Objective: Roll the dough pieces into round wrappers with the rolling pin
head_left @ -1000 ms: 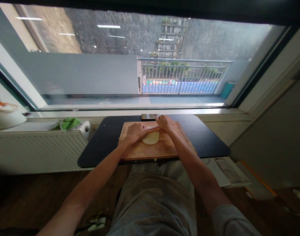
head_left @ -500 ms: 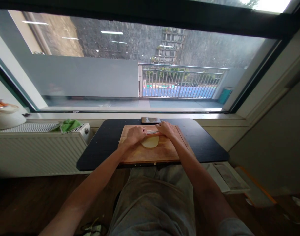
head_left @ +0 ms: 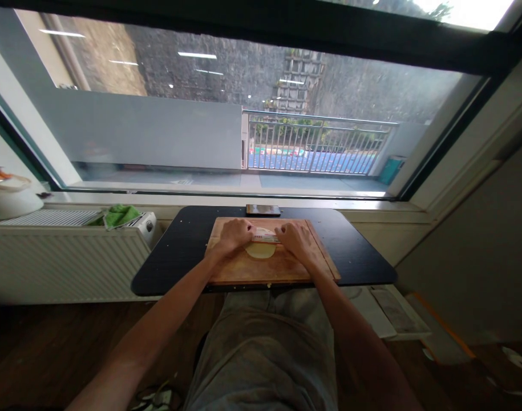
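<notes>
Both of my hands grip a short whitish bar [head_left: 264,234] with printed marks and an orange lower edge; its exact kind I cannot make out. My left hand [head_left: 237,235] is closed on its left end, and my right hand [head_left: 292,237] is closed on its right end. Just under the bar's near side lies a flat, pale, rounded piece that looks like dough [head_left: 261,250], its far part hidden by the bar. This piece rests on a wooden cutting board [head_left: 239,274].
The board lies on a black table [head_left: 170,257] dotted with small pale crumbs. A phone-like slab [head_left: 263,210] is at its far edge by the window sill. To the left, a green cloth [head_left: 121,215] and a white container [head_left: 12,200] sit on a radiator [head_left: 72,262].
My right hand has come slightly nearer to me and to the right. The bar has turned, showing more of its printed face. The pale piece has barely shifted.
</notes>
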Demonstrator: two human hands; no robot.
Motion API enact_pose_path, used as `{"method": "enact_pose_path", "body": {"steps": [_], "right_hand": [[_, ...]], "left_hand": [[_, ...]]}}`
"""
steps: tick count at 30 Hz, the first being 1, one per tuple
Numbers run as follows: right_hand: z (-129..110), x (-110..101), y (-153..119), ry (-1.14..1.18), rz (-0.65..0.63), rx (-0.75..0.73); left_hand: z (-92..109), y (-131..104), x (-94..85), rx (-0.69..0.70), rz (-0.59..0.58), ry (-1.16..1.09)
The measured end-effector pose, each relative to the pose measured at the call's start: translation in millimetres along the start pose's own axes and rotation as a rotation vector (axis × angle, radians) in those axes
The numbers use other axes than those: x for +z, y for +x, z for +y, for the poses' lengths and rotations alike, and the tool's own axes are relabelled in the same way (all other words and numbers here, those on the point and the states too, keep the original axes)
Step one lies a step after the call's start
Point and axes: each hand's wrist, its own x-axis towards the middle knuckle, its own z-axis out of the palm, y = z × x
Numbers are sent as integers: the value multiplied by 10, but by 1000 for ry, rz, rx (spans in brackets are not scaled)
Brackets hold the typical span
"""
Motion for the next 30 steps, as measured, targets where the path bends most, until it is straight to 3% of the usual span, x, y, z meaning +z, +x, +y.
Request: {"method": "enact_pose_path", "body": {"steps": [4,9,14,21,30], "right_hand": [[-38,-1,-2,-7,3,32],[-69,3,162,-17,-14,60],[-57,-1,326,-1,-66,65],[-66,71,490,45,-70,93],[-100,82,593,94,-77,154]], "left_hand": [[33,-29,-37,-13,-7,-12],[89,-38,-61,-88,-47,13],[114,-42,-55,-76,-36,19],[127,-51,12,-77,34,40],[107,-11,133,15,228,105]]}}
